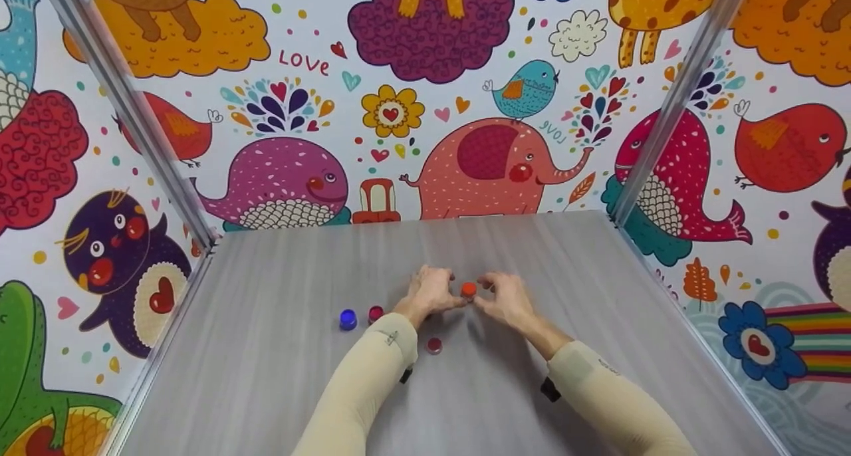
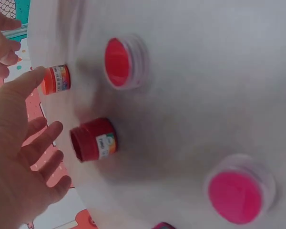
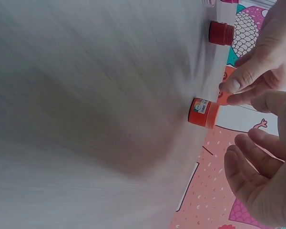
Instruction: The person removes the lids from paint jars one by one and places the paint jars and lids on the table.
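A small orange paint jar [image 1: 469, 290] with a printed label stands on the table between my two hands. My left hand [image 1: 432, 290] is on its left, the thumb tip right at the jar's side in the left wrist view and the other fingers loosely bent. On the other side my right hand [image 1: 506, 300] has its thumb and fingers spread apart round nothing, close to the jar. A dark red jar [image 2: 95, 139] stands by my left hand; in the head view that hand hides it. Nearer me lies a clear-walled round piece with a red face [image 2: 118, 62].
To the left stand a blue jar [image 1: 348, 319] and a magenta one [image 1: 376, 314] beside my left sleeve. A clear-walled piece with a pink face [image 2: 236, 196] shows in the left wrist view. Printed walls with metal corner posts [image 1: 648, 157] enclose the grey table [image 1: 266, 376].
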A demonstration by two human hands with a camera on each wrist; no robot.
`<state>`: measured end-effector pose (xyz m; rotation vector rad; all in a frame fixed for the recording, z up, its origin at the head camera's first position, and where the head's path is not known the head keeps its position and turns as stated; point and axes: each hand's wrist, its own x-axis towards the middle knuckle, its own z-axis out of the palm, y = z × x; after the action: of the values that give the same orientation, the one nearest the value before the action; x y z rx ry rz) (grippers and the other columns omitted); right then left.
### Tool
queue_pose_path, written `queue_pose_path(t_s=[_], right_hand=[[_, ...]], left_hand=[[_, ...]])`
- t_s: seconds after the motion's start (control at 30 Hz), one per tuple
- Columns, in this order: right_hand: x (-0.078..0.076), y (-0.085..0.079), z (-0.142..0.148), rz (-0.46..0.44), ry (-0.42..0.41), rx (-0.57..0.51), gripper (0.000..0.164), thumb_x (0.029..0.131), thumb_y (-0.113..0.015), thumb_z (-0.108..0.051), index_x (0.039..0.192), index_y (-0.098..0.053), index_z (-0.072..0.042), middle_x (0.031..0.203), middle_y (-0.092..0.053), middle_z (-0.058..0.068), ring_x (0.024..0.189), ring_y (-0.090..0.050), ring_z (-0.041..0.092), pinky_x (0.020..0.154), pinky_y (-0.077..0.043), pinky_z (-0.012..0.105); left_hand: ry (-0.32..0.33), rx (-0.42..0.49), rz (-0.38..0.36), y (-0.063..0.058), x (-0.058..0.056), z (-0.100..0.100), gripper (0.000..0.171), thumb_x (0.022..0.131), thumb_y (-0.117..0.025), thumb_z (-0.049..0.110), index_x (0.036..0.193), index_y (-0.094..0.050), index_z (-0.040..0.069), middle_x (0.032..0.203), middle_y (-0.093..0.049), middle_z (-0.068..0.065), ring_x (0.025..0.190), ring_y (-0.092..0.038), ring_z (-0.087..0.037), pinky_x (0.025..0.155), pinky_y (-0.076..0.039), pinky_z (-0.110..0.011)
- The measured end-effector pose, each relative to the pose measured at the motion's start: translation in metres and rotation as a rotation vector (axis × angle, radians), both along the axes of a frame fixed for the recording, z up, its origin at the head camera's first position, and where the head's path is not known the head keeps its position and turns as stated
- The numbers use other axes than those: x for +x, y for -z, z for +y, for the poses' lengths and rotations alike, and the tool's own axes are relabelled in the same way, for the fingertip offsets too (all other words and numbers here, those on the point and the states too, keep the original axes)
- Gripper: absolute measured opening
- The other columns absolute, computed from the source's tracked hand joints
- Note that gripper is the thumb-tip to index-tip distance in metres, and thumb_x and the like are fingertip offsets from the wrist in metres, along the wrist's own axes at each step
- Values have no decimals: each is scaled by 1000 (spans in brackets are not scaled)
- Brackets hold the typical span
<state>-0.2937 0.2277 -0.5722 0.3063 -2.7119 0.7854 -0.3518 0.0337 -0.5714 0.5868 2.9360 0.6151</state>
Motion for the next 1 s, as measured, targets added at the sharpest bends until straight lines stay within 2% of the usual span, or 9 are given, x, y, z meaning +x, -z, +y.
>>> queue_pose_path(t_s=[0.2,0.37,0.4,0.43,0.6,0.63,0.7,1.0], right_hand=[[-2,2,2,25,21,33,31,89,-92,-17,114,-84,-1,102,-84,16,90,-78,34,81,-65,54],[-3,2,2,6,19,18,32,89,-91,-15,115,-83,1,103,-84,17,91,-78,34,81,-65,54],[-4,1,2,1,18,16,33,89,-91,-15,116,-83,1,103,-84,17,91,-78,34,82,-65,53],[-5,2,2,-1,21,19,33,89,-90,-16,116,-83,1,103,-84,17,91,-77,33,82,-65,53],[-9,3,2,-19,38,35,36,89,-90,-17,119,-82,0,103,-84,16,92,-77,33,84,-66,52],[-9,4,3,-19,43,37,36,89,-91,-17,120,-82,0,103,-84,16,92,-78,33,84,-66,52],[-8,4,3,-15,51,41,36,88,-91,-17,119,-82,0,103,-84,16,92,-78,33,83,-66,52],[-7,2,7,-30,47,25,33,90,-90,-17,119,-82,-1,104,-84,17,93,-77,34,85,-66,54]], left_hand=[[-19,-64,48,4,-1,20,59,90,-89,57,124,-82,9,123,-84,-9,120,-68,-33,111,-54,-58],[-51,-122,61,5,-2,31,52,90,-88,57,108,-81,9,109,-83,-11,111,-67,-32,106,-54,-56],[-59,-134,85,12,-4,33,51,89,-88,59,105,-81,11,106,-82,-10,109,-66,-32,103,-54,-55],[-68,-142,86,12,-4,34,51,89,-88,59,103,-80,11,104,-81,-10,108,-66,-31,103,-54,-54],[-112,-171,110,20,-4,41,45,87,-92,53,101,-81,12,102,-81,-9,106,-66,-31,102,-51,-54],[-116,-177,94,16,-1,42,43,88,-92,50,103,-82,11,103,-81,-10,108,-66,-31,105,-50,-55],[-129,-192,107,20,-1,46,41,88,-92,49,103,-83,11,102,-82,-10,108,-67,-32,106,-49,-57],[-198,-232,128,24,2,57,40,94,-85,52,102,-83,13,103,-82,-11,106,-65,-34,105,-47,-60]])
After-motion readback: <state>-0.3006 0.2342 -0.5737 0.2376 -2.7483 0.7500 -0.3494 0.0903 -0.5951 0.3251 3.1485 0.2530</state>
